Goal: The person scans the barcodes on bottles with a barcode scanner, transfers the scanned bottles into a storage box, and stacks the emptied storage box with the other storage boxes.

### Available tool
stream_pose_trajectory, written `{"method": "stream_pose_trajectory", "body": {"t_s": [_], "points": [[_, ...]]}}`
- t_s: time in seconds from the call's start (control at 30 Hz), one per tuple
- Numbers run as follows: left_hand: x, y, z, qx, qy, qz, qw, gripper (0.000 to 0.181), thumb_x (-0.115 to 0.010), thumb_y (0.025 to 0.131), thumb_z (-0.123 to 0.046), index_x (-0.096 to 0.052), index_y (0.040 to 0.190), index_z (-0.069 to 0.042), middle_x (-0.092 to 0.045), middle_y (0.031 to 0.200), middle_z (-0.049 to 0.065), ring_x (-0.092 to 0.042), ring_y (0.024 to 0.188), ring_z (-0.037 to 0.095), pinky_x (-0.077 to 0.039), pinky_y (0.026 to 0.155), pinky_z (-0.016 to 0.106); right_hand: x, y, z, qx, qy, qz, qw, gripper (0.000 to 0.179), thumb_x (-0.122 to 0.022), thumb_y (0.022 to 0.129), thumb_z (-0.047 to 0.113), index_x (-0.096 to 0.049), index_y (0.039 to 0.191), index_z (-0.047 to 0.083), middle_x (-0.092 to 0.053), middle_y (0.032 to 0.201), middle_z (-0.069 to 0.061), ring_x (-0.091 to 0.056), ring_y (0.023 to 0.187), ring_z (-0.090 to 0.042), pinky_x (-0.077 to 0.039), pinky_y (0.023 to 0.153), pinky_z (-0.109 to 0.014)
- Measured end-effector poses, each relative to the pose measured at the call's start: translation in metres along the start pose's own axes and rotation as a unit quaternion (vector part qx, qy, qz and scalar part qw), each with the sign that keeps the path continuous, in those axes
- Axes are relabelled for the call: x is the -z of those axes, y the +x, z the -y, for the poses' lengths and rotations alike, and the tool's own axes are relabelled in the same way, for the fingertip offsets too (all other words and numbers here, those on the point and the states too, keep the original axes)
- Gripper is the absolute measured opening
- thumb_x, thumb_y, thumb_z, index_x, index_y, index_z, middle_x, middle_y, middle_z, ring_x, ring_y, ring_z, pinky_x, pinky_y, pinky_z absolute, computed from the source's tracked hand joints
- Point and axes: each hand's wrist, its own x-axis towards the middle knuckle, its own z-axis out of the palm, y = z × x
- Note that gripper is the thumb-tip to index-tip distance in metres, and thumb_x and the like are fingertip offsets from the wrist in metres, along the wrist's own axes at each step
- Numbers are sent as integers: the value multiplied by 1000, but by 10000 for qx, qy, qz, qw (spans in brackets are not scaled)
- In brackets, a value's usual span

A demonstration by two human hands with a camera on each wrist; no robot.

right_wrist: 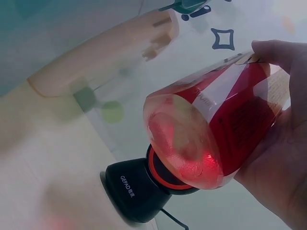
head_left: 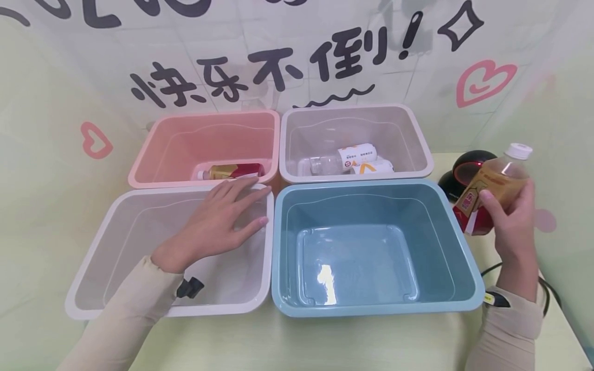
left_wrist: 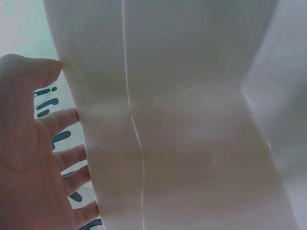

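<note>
My right hand [head_left: 517, 221] grips a plastic bottle [head_left: 493, 188] with a white cap and a red and gold label, thumb across its front. The bottle leans, base down and to the left, right by a black scanner [right_wrist: 129, 191] with a red ring. In the right wrist view, red light shines on the bottle's base [right_wrist: 187, 143]. Over the front left light grey bin [head_left: 144, 226] spreads my left hand [head_left: 220, 221], holding nothing. Its fingertips are right at the bin's rim in the left wrist view.
Behind stands a pink bin [head_left: 209, 139] with a red and gold bottle [head_left: 236, 171] lying inside. A grey bin [head_left: 320, 131] at back right holds clear bottles [head_left: 357, 154] with white labels. The blue bin [head_left: 352, 257] stands front right. A cable [head_left: 491, 269] runs along the table's right side.
</note>
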Motion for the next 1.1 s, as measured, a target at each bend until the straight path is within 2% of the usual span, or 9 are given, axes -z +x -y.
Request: {"method": "stream_pose_trajectory", "body": {"t_s": [0.23,0.3,0.47,0.53,0.7,1.1], "points": [[0,0,0,-10,8,-27,10000,69,-65,99,-55,-47,160,-30,-37,171,6,-34,159,33,-26,131,64,-1,1,-4,-36,-187,-93,9998,69,-70,93,-1,-42,154,16,-58,140,-5,-53,128,-21,-54,92,-20],[0,0,0,-22,3,-49,10000,69,-64,99,-56,-47,160,-30,-37,171,6,-34,159,33,-27,131,63,-2,1,-5,-74,-256,-124,9996,70,-70,93,-1,-41,155,17,-57,142,-5,-52,129,-21,-54,96,-21],[-1,-1,1,-26,6,-63,10000,69,-64,99,-57,-47,160,-31,-37,172,4,-34,159,32,-27,131,63,-4,1,-7,-223,-501,-247,9982,75,-72,93,2,-38,157,22,-54,147,-1,-51,134,-20,-50,114,-31],[-2,-2,1,-30,6,-70,10000,69,-64,98,-58,-48,160,-32,-37,172,4,-34,159,32,-27,131,62,-6,1,-8,-223,-517,-303,9980,76,-74,92,3,-38,157,23,-55,147,-1,-51,133,-20,-51,112,-31],[-3,-2,1,-43,7,-92,9999,69,-64,98,-58,-48,160,-32,-38,171,4,-35,159,32,-27,131,62,-8,3,-12,-80,-449,-423,9981,77,-75,91,0,-39,155,22,-58,142,-3,-54,128,-20,-55,90,-19],[-3,-1,1,-90,66,-123,9999,69,-65,98,-55,-48,160,-30,-38,171,6,-35,158,34,-28,130,63,-16,6,-18,8,-172,-755,9970,79,-78,87,-1,-39,151,22,-59,141,-4,-55,125,-21,-53,94,-25]]}}
